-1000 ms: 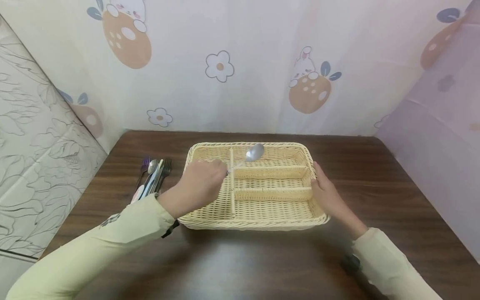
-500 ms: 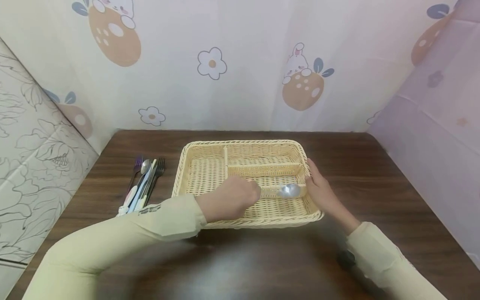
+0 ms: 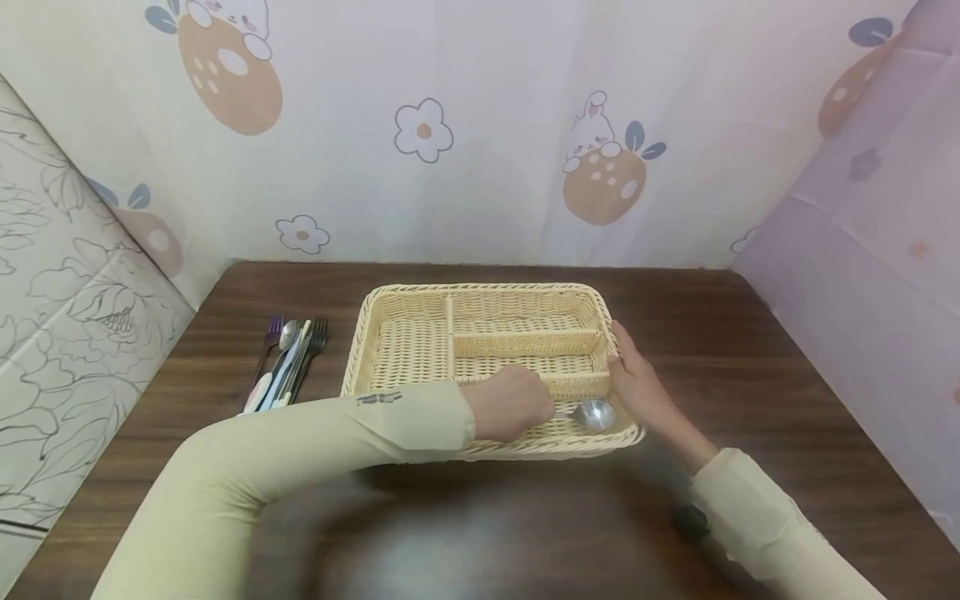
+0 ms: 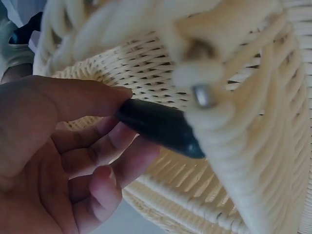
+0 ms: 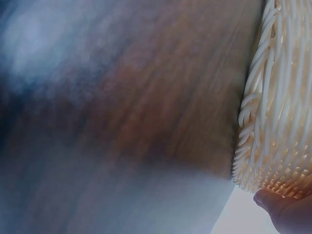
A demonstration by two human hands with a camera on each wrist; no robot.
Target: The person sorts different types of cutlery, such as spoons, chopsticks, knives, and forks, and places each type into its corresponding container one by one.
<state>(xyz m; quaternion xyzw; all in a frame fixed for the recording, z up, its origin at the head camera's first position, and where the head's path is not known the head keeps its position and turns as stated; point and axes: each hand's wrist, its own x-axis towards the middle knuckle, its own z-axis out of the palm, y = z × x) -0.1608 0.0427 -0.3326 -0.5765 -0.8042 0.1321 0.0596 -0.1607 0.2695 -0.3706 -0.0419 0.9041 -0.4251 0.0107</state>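
A pale woven basket [image 3: 411,346] with dividers sits on the table, one wide compartment on its left and three long ones on its right. My left hand [image 3: 513,402] reaches across it and pinches a spoon by its handle. The spoon's shiny metal bowl [image 3: 594,415] points right, low in the front right compartment. In the left wrist view the dark spoon handle [image 4: 156,126] shows between thumb and fingers, its far end hidden behind a woven divider. My right hand [image 3: 637,387] grips the basket's right end; its thumb [image 5: 273,200] lies against the weave in the right wrist view.
Left of the basket lies a bunch of cutlery: a purple fork [image 3: 272,335], a spoon [image 3: 288,335], a dark fork [image 3: 318,337] and several pale or coloured handles. The dark wooden table [image 3: 720,333] ends at a patterned curtain [image 3: 495,208] behind.
My left hand has carried the spoon right and toward me, from over the back compartments down into the front right one. My right hand stays on the basket's end.
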